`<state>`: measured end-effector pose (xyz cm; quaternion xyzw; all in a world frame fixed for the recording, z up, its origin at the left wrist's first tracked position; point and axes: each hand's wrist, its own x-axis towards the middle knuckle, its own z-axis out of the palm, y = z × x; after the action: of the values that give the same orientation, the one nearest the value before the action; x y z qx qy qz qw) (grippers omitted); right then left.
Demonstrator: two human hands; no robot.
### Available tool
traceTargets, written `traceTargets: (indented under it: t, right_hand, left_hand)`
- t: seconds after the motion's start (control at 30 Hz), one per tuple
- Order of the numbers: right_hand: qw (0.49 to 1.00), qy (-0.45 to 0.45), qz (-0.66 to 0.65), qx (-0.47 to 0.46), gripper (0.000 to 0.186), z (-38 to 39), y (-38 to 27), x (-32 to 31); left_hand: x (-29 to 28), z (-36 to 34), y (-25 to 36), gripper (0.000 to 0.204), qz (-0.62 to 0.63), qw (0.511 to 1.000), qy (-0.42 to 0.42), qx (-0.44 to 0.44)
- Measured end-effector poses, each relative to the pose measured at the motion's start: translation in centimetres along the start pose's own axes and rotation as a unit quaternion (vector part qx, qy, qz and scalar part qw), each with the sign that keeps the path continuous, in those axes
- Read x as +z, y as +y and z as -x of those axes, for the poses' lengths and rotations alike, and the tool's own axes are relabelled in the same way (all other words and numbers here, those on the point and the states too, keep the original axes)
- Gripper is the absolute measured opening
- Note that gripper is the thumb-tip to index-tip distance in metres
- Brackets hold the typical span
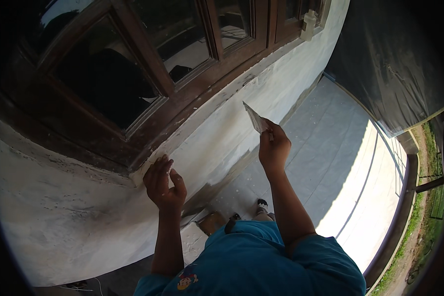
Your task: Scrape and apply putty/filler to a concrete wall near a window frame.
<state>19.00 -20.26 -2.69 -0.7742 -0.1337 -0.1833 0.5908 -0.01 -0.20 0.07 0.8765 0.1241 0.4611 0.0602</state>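
Note:
My right hand (275,148) is closed on a putty knife (254,118), held up in front of the wall. Its thin grey-white blade points up and to the left, and its handle is mostly hidden in my fingers. My left hand (165,186) is at the wall's corner, just under the window frame, holding nothing that I can make out. Its fingers reach up toward the ledge (142,173), with the thumb apart and whitish smears on the fingertips. Pale, patchy coating covers the wall (202,143), which has rough edges along the brown wooden window frame (170,111).
A whitish bottle (309,25) stands on the far ledge by the window. Grey tiles (311,163) cover the floor, sunlit on the right. A dark sheet (399,64) hangs at the far right. A brownish container (211,223) sits near my feet.

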Motion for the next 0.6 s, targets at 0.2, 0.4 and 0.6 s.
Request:
traceTargets:
  t: [0.2,0.4,0.6]
  right_hand:
    - [0.990,0.106,-0.003,0.087,0.036,-1.9,6.3,4.8]
    - [0.995,-0.016,-0.068,0.072,0.046,5.2,1.7,10.3]
    - [0.969,-0.135,-0.151,0.144,0.035,11.3,5.2,3.4]
  left_hand:
    - [-0.2,-0.1,0.1,0.021,-0.006,1.000,-0.005,-0.008]
    - [0.3,-0.1,-0.1,0.022,-0.007,1.000,-0.006,0.010]
    - [-0.2,0.2,-0.4,0.022,0.004,1.000,0.000,0.005]
